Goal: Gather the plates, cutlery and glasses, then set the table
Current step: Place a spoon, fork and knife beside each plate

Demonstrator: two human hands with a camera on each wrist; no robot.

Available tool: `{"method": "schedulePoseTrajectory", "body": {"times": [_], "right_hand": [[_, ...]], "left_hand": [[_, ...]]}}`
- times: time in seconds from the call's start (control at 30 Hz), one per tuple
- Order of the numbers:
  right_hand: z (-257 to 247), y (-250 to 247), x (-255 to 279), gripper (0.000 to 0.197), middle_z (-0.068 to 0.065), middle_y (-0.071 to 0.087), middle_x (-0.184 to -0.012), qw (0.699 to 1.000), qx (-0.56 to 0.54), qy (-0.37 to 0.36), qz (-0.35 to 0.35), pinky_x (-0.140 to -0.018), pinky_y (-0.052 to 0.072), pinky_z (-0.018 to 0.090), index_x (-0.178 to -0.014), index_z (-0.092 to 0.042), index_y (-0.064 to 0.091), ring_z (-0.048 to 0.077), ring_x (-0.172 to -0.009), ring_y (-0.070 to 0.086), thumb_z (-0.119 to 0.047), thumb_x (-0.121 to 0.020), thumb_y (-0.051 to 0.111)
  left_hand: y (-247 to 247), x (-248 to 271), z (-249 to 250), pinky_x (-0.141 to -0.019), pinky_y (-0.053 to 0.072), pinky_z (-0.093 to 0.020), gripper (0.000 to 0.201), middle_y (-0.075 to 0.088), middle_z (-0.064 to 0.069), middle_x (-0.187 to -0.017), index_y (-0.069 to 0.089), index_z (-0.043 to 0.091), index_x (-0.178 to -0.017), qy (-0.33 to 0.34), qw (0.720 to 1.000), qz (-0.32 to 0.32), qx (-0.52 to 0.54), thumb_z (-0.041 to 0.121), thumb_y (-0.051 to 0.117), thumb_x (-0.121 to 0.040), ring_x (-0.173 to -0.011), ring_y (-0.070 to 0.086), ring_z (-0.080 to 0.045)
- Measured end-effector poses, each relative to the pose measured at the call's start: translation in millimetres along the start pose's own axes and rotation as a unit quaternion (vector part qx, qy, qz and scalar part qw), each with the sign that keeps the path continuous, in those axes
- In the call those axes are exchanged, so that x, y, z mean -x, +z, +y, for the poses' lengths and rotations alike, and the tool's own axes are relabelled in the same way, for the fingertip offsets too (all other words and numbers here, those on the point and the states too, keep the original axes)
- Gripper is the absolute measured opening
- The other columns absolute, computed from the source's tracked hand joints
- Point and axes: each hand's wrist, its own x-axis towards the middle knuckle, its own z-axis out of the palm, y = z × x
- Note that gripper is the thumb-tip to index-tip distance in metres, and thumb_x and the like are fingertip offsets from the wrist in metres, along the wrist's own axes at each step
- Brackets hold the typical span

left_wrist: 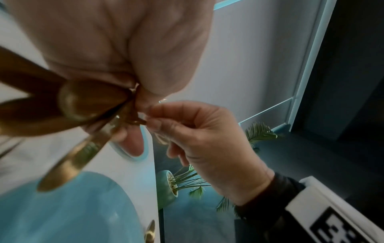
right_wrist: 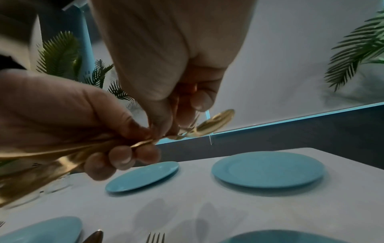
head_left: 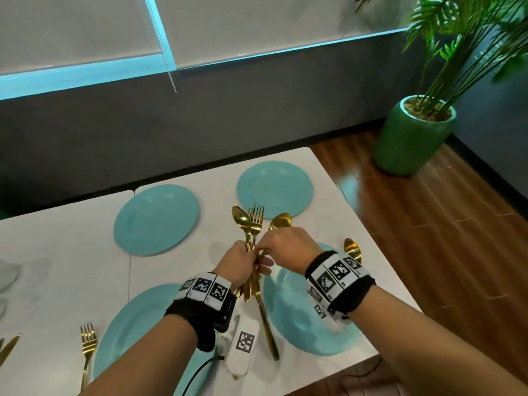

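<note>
Gold cutlery bundle (head_left: 253,252) — glossy, fanned, perhaps five pieces.

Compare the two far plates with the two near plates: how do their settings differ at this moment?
The far-left plate and far-right plate lie fully in view with no cutlery beside them. The near-left plate has a gold fork at its left; the near-right plate has a gold spoon at its right, and both are partly hidden by the arms. All four are the same round teal plates on the white table.

Both hands, left hand (head_left: 241,262) fisted, right hand (head_left: 285,247) pinching, meet mid-air.
</note>
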Motion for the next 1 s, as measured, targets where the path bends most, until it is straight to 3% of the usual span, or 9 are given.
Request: {"method": "schedulePoseTrajectory", "body": {"times": [0.07, 0.2, 0.37, 0.47, 0.53, 0.63, 0.8, 0.9, 1.0], "right_hand": [[-8, -2, -8, 0.024, 0.001, 0.068, -0.099, 1.000, 0.027, -0.001, -0.014, -0.064, 0.035, 0.028, -0.095, -0.018, 0.069, 0.022, -0.094, 0.062, -0.012, -0.092, 0.046], [-23, -5, -19, 0.024, 0.002, 0.066, -0.102, 0.998, 0.058, -0.019, -0.035, -0.064, 0.032, 0.029, -0.095, -0.016, 0.068, 0.023, -0.097, 0.061, -0.009, -0.090, 0.046], [-31, -9, -31, 0.023, 0.002, 0.063, -0.104, 0.996, 0.072, -0.009, -0.049, -0.070, 0.041, 0.032, -0.101, -0.021, 0.070, 0.023, -0.100, 0.060, -0.016, -0.092, 0.050], [-28, -9, -33, 0.024, 0.001, 0.064, -0.111, 0.997, 0.060, 0.016, -0.054, -0.076, 0.044, 0.031, -0.108, -0.020, 0.069, 0.022, -0.105, 0.059, -0.016, -0.094, 0.051], [-20, -11, -32, 0.025, 0.001, 0.065, -0.111, 0.997, 0.045, 0.053, -0.046, -0.080, 0.046, 0.033, -0.108, -0.021, 0.070, 0.022, -0.105, 0.060, -0.015, -0.093, 0.051], [-4, -16, -36, 0.025, 0.001, 0.068, -0.110, 0.992, 0.029, 0.110, -0.048, -0.081, 0.047, 0.031, -0.105, -0.024, 0.071, 0.022, -0.104, 0.061, -0.015, -0.090, 0.053], [42, -30, -66, 0.020, -0.006, 0.068, -0.111, 0.976, -0.036, 0.212, -0.022, -0.080, 0.045, 0.026, -0.101, -0.025, 0.074, 0.018, -0.108, 0.059, -0.019, -0.085, 0.062], [85, -37, -90, 0.020, -0.003, 0.069, -0.113, 0.945, -0.124, 0.302, 0.012, -0.093, 0.049, 0.028, -0.101, -0.021, 0.075, 0.018, -0.109, 0.060, -0.023, -0.082, 0.069], [131, -35, -109, 0.030, 0.003, 0.065, -0.119, 0.917, -0.125, 0.380, -0.004, -0.095, 0.048, 0.027, -0.112, -0.017, 0.069, 0.020, -0.114, 0.059, -0.031, -0.088, 0.060]], "left_hand": [[-12, 3, -2, -0.061, 0.051, -0.029, 0.031, 0.066, -0.011, -0.077, 0.055, 0.012, -0.077, -0.002, 1.000, 0.001, 0.007, 0.012, 0.035, -0.101, -0.066, 0.063, -0.021], [-32, 4, -5, -0.051, 0.049, -0.020, 0.033, 0.066, -0.011, -0.078, 0.054, 0.012, -0.077, 0.009, 1.000, -0.011, -0.001, 0.013, 0.032, -0.102, -0.064, 0.062, -0.019], [-51, -6, -6, -0.060, 0.052, -0.029, 0.019, 0.069, -0.013, -0.085, 0.046, 0.012, -0.087, 0.011, 1.000, -0.026, 0.001, 0.017, 0.034, -0.101, -0.072, 0.068, -0.024], [-65, -15, -9, -0.078, 0.052, -0.043, 0.013, 0.067, -0.017, -0.085, 0.043, 0.011, -0.084, 0.006, 0.999, -0.009, 0.045, 0.008, 0.043, -0.096, -0.080, 0.064, -0.030], [-76, -24, -12, -0.078, 0.049, -0.041, 0.015, 0.067, -0.016, -0.085, 0.042, 0.013, -0.083, 0.007, 0.998, 0.016, 0.068, 0.007, 0.042, -0.097, -0.081, 0.062, -0.029], [-91, -38, -8, -0.067, 0.049, -0.031, 0.019, 0.065, -0.016, -0.086, 0.041, 0.014, -0.082, 0.006, 0.994, 0.063, 0.092, 0.010, 0.035, -0.100, -0.074, 0.062, -0.024], [-102, -65, 9, -0.058, 0.045, -0.028, 0.021, 0.060, -0.013, -0.078, 0.039, 0.011, -0.080, 0.005, 0.987, 0.093, 0.127, 0.009, 0.033, -0.100, -0.062, 0.056, -0.021], [-101, -85, 19, -0.059, 0.048, -0.028, 0.019, 0.061, -0.011, -0.080, 0.040, 0.012, -0.082, 0.006, 0.986, 0.103, 0.127, 0.012, 0.034, -0.101, -0.064, 0.058, -0.020], [-96, -107, 27, -0.062, 0.049, -0.030, 0.018, 0.064, -0.011, -0.081, 0.042, 0.013, -0.085, 0.003, 0.985, 0.109, 0.131, 0.013, 0.035, -0.101, -0.066, 0.060, -0.021]]}}
